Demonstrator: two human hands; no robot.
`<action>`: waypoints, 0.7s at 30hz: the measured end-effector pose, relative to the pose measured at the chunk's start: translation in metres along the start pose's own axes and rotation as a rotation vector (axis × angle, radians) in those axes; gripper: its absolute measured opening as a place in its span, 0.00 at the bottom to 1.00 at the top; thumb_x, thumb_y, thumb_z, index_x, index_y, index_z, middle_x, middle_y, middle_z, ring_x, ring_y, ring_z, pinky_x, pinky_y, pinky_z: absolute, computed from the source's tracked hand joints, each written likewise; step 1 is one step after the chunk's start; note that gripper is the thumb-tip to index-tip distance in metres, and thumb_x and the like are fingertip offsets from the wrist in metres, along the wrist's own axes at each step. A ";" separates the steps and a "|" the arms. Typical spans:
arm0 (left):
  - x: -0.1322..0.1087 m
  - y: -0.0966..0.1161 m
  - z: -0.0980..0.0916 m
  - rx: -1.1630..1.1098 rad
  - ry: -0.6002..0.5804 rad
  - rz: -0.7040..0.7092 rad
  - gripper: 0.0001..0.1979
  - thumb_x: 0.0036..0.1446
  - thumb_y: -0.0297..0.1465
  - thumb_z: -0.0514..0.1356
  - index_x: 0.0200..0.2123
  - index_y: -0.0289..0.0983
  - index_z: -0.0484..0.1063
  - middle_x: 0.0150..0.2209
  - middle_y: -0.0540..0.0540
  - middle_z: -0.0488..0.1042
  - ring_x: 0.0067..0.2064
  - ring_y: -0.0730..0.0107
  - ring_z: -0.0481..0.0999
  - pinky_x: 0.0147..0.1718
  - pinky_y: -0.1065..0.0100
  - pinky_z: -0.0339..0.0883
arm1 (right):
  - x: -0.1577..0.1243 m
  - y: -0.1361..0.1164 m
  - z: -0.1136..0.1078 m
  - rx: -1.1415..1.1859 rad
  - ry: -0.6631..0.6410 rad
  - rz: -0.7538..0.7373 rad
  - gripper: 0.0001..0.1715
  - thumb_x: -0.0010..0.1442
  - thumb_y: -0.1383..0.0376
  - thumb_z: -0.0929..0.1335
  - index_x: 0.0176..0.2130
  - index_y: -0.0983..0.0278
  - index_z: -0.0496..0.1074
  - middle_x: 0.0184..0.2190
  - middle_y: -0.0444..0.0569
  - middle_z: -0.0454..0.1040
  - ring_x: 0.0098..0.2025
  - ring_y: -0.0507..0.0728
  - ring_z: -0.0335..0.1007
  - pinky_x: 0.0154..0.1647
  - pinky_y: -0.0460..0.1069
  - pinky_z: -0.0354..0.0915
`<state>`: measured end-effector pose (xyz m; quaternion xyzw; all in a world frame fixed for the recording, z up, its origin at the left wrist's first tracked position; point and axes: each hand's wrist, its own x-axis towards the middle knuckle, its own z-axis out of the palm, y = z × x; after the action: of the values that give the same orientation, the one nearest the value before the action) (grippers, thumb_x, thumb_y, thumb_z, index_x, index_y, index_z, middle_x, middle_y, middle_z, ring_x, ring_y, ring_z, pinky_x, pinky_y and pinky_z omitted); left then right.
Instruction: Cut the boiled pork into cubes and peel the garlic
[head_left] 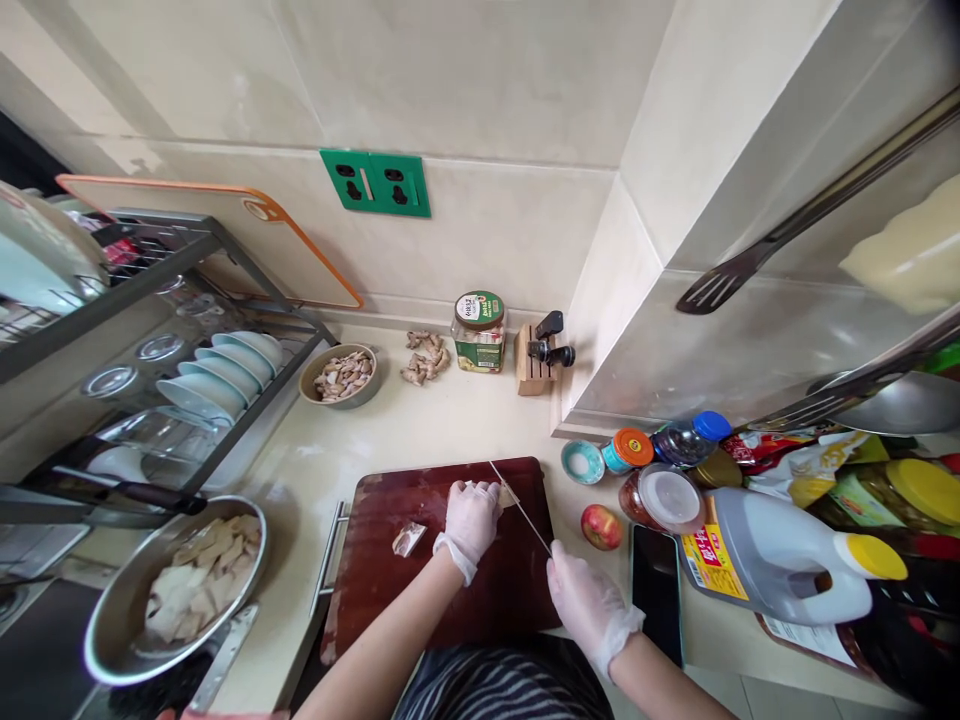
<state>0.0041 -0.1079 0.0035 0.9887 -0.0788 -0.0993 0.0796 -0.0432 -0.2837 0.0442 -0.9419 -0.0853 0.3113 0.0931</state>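
Observation:
My left hand [471, 520], in a clear plastic glove, presses its curled fingers down on the dark red-brown cutting board [442, 610]. What lies under the fingers is mostly hidden; a pale bit of food [510, 495] shows beside them, near the blade. My right hand [589, 600], gloved as well, grips a kitchen knife [525, 515] at the board's right edge. Its thin blade slants up and left, close to my left fingertips. To the left of that hand, a small whitish and brown piece of food [409, 538] rests on the board.
At left, a metal bowl [97, 640] holds pale slices below the dish rack [262, 390]. A bowl of small pieces [306, 388], ginger [425, 358], a plastic jar [480, 335] and a knife block [531, 365] stand behind. Right: an apple [601, 527], phone [655, 590], jug [787, 555].

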 end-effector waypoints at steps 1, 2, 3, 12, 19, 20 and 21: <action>0.000 -0.001 0.001 -0.005 -0.002 0.011 0.08 0.56 0.29 0.52 0.37 0.36 0.70 0.36 0.42 0.75 0.40 0.59 0.72 0.42 0.58 0.55 | 0.002 -0.001 0.001 -0.003 0.003 0.004 0.21 0.65 0.70 0.52 0.50 0.69 0.66 0.36 0.60 0.77 0.39 0.61 0.76 0.33 0.49 0.65; 0.001 -0.001 0.002 -0.011 -0.003 0.025 0.08 0.57 0.29 0.52 0.37 0.36 0.70 0.36 0.42 0.75 0.40 0.59 0.72 0.43 0.58 0.54 | 0.005 -0.003 0.001 0.004 0.003 0.011 0.21 0.65 0.70 0.52 0.50 0.69 0.66 0.36 0.59 0.77 0.38 0.61 0.76 0.32 0.49 0.65; 0.001 -0.002 0.003 -0.017 -0.002 0.037 0.08 0.57 0.29 0.52 0.37 0.36 0.70 0.36 0.42 0.75 0.40 0.60 0.72 0.43 0.58 0.54 | 0.009 -0.006 0.001 0.020 0.007 0.020 0.21 0.65 0.70 0.52 0.50 0.68 0.66 0.36 0.59 0.77 0.38 0.61 0.76 0.32 0.49 0.65; -0.002 -0.005 0.008 -0.066 0.027 0.017 0.12 0.56 0.32 0.55 0.43 0.37 0.70 0.39 0.43 0.75 0.43 0.59 0.72 0.44 0.59 0.54 | 0.014 -0.005 0.008 0.096 0.030 0.074 0.20 0.65 0.67 0.54 0.50 0.67 0.66 0.37 0.58 0.77 0.40 0.60 0.75 0.34 0.50 0.64; -0.002 -0.006 0.008 -0.104 0.041 -0.002 0.12 0.56 0.34 0.57 0.43 0.38 0.71 0.39 0.43 0.76 0.43 0.59 0.72 0.43 0.59 0.55 | -0.010 0.013 0.004 0.052 0.128 0.056 0.20 0.65 0.65 0.54 0.48 0.66 0.68 0.38 0.57 0.77 0.40 0.60 0.75 0.36 0.48 0.63; -0.002 -0.006 0.007 -0.102 0.038 -0.003 0.12 0.57 0.34 0.57 0.43 0.38 0.71 0.39 0.43 0.76 0.43 0.59 0.72 0.43 0.59 0.55 | -0.012 0.011 0.002 0.040 0.142 0.050 0.20 0.65 0.65 0.54 0.48 0.65 0.68 0.39 0.57 0.77 0.41 0.59 0.74 0.36 0.48 0.63; -0.002 -0.006 0.007 -0.101 0.034 -0.004 0.12 0.57 0.34 0.57 0.43 0.38 0.71 0.39 0.43 0.76 0.43 0.59 0.72 0.44 0.59 0.55 | -0.013 0.010 0.001 0.032 0.151 0.046 0.20 0.65 0.66 0.54 0.49 0.65 0.68 0.40 0.57 0.76 0.42 0.59 0.74 0.37 0.48 0.63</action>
<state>0.0016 -0.1031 -0.0035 0.9852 -0.0700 -0.0865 0.1307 -0.0528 -0.2958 0.0488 -0.9627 -0.0515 0.2429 0.1072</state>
